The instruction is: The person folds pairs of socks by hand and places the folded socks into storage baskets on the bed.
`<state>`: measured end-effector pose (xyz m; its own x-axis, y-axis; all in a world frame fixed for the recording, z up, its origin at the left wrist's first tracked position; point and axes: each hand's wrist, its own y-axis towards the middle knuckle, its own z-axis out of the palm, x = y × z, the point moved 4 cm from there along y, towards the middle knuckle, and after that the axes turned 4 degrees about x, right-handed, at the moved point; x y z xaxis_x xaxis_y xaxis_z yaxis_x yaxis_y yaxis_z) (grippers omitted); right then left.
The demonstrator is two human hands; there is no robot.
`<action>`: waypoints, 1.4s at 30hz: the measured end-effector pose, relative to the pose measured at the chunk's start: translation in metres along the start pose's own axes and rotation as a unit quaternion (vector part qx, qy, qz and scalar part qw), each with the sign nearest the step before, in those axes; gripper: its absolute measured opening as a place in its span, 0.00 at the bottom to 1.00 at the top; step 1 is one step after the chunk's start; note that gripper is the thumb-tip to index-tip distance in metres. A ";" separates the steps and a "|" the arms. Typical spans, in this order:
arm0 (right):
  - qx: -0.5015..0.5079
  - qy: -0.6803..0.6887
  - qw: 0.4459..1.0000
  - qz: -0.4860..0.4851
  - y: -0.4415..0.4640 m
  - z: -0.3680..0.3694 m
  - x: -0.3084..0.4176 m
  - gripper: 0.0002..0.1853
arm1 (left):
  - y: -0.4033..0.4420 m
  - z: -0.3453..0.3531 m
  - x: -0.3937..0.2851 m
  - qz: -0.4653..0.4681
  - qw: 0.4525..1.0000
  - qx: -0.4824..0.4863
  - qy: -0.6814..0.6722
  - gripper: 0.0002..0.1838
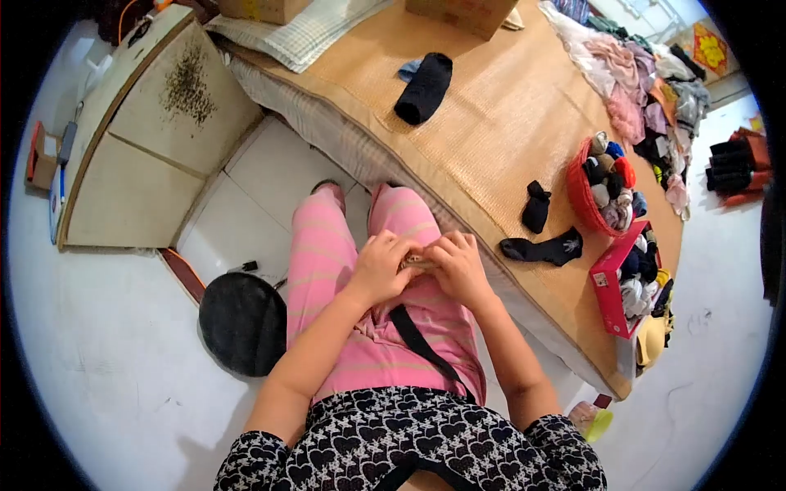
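Note:
Above my lap, my left hand (381,263) and my right hand (457,263) meet with bent fingers around a small pale, patterned piece of cloth that looks like a sock (415,259). Most of it is hidden by the fingers. On the woven mat to the right lie a folded black sock (536,208) and a flat black sock (544,247) with a light mark. A red basket (579,193) holds several balled socks. Beside it, a pink box (606,282) holds more socks. Farther up the mat lies a black rolled cloth (424,88).
The mat-covered bed (499,123) rises in front and to the right. Heaped clothes (634,82) lie along its far side, with a cardboard box (467,15) at the back. A cabinet (164,123) and a round black stool (243,324) stand at left.

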<state>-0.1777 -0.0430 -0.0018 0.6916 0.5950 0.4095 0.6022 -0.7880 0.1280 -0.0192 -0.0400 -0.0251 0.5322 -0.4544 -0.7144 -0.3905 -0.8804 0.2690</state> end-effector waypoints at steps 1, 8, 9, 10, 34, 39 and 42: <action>-0.013 0.012 1.000 -0.011 -0.003 0.000 -0.002 0.11 | -0.002 0.000 0.001 -0.018 0.999 0.043 -0.011 0.21; -0.083 0.195 0.973 0.087 -0.020 -0.010 -0.005 0.14 | -0.005 0.007 0.003 -0.046 0.969 0.114 -0.215 0.17; -0.122 0.190 0.971 0.084 -0.024 -0.007 -0.008 0.13 | -0.005 0.009 0.006 -0.053 0.955 0.089 -0.277 0.17; -0.131 0.186 0.969 0.092 -0.025 -0.004 -0.005 0.13 | -0.007 0.014 0.008 -0.059 0.937 0.067 -0.339 0.17; -0.306 0.287 0.899 0.127 -0.037 -0.010 -0.010 0.22 | 0.008 0.031 -0.019 -0.345 0.770 0.014 -0.537 0.10; -0.276 0.329 0.874 0.227 -0.048 -0.006 -0.040 0.21 | 0.028 0.046 -0.023 -0.280 0.834 0.040 -0.474 0.09; -0.337 0.280 0.856 0.275 -0.059 -0.041 -0.086 0.20 | 0.033 0.057 -0.020 -0.281 0.863 0.048 -0.417 0.07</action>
<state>-0.2894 -0.0538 -0.0079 0.3828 0.0854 0.9199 -0.2498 -0.9491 0.1920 -0.0853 -0.0522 -0.0386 -0.0522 0.3317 -0.9419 -0.3275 -0.8967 -0.2977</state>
